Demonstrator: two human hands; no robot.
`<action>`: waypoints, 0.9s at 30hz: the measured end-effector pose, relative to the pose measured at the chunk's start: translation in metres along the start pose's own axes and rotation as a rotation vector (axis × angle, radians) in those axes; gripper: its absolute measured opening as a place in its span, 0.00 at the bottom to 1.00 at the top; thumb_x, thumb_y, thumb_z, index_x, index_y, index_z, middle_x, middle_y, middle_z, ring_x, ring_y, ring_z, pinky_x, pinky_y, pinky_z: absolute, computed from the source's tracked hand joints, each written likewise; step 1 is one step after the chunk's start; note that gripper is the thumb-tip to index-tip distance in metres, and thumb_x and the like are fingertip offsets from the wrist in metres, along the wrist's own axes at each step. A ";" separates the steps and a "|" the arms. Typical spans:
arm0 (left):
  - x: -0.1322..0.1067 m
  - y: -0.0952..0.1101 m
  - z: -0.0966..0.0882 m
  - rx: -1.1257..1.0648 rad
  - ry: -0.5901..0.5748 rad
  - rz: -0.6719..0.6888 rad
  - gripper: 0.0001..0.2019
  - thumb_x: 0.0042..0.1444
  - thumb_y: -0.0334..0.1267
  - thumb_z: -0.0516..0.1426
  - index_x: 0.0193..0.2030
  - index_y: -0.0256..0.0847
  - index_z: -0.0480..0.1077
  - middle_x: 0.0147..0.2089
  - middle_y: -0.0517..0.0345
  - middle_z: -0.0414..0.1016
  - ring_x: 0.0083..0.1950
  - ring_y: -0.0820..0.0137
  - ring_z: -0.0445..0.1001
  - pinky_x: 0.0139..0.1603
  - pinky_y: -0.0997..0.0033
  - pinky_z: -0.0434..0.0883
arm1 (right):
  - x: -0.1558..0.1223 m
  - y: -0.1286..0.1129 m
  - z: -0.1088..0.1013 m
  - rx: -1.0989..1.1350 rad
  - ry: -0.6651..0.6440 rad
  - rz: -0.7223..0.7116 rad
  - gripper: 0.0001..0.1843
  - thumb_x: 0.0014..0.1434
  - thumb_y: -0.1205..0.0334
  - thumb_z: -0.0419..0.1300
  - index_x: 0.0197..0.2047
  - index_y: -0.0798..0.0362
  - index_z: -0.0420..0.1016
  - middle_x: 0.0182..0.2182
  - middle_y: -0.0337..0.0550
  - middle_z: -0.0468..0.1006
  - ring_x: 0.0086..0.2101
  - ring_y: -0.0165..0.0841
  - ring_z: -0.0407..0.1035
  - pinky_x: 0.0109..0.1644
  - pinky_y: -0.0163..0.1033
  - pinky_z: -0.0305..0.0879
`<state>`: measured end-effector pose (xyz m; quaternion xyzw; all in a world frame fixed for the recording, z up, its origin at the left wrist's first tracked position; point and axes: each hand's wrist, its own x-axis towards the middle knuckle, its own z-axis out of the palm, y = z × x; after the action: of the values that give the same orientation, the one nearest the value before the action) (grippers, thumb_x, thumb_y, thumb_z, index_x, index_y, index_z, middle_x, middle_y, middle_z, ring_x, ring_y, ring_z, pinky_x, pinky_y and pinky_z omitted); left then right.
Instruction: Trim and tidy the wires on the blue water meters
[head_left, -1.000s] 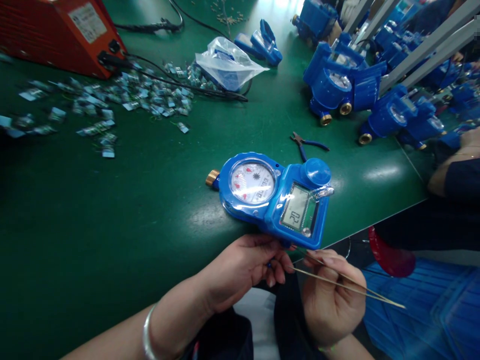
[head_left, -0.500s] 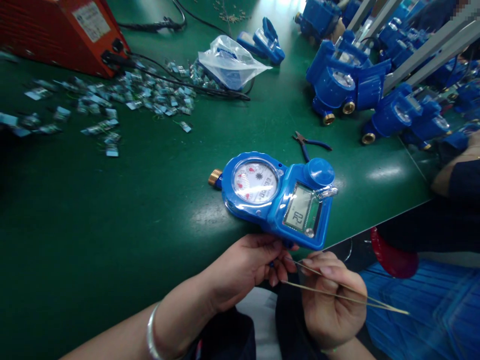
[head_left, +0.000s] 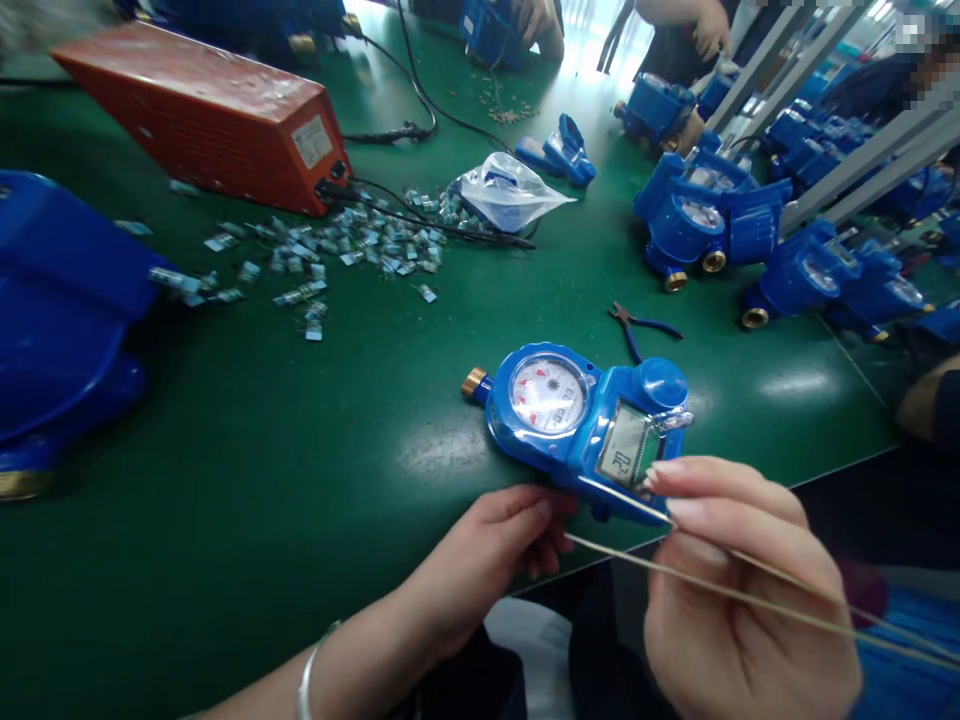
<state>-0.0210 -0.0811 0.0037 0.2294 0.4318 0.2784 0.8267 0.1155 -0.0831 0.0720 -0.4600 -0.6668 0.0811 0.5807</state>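
A blue water meter (head_left: 559, 455) with a round dial and a small display lies on the green table in front of me. My left hand (head_left: 525, 530) is closed at its lower edge, with the fingertips partly hidden under the housing. Between the thumb and fingers of my right hand (head_left: 750, 590) is a thin yellowish wire (head_left: 720, 580), held over the display's corner. Its two strands run from beside my left fingers out past my right hand. How the wire meets the housing cannot be made out.
Cutting pliers (head_left: 637, 325) lie behind the meter. Farther back are a plastic bag (head_left: 510, 195), many small electronic parts (head_left: 375, 240) and an orange box (head_left: 225, 130) with cables. More blue meters stand right (head_left: 690, 225) and left (head_left: 60, 310). Other people's hands (head_left: 536, 20) work at the back.
My right hand has come up and right, nearer the camera, drawing the wire strands outward. My left hand stays by the meter. The view has swung left and up.
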 end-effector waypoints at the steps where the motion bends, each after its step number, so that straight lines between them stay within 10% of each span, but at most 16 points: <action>1: -0.002 0.003 -0.004 -0.006 0.028 0.024 0.13 0.55 0.43 0.57 0.39 0.34 0.72 0.30 0.54 0.72 0.29 0.73 0.65 0.31 0.73 0.60 | 0.006 -0.002 -0.002 -0.026 -0.090 0.002 0.06 0.61 0.73 0.56 0.40 0.54 0.70 0.36 0.42 0.74 0.37 0.35 0.71 0.42 0.41 0.67; 7: -0.006 0.018 -0.021 0.016 -0.047 0.061 0.12 0.56 0.42 0.55 0.37 0.33 0.72 0.29 0.55 0.72 0.27 0.74 0.65 0.28 0.75 0.59 | 0.032 0.002 0.000 -0.185 -0.459 0.006 0.08 0.61 0.76 0.56 0.39 0.55 0.71 0.34 0.38 0.75 0.36 0.28 0.69 0.42 0.31 0.64; 27: -0.002 0.021 -0.014 -0.348 -0.219 0.070 0.10 0.53 0.40 0.59 0.34 0.32 0.72 0.28 0.52 0.73 0.25 0.75 0.68 0.24 0.78 0.60 | 0.041 0.006 0.003 -0.182 -0.610 0.059 0.08 0.62 0.74 0.55 0.40 0.53 0.71 0.33 0.35 0.74 0.33 0.27 0.69 0.36 0.33 0.63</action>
<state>-0.0395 -0.0652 0.0108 0.1271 0.2764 0.3504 0.8858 0.1202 -0.0493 0.0960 -0.4838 -0.8010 0.1722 0.3077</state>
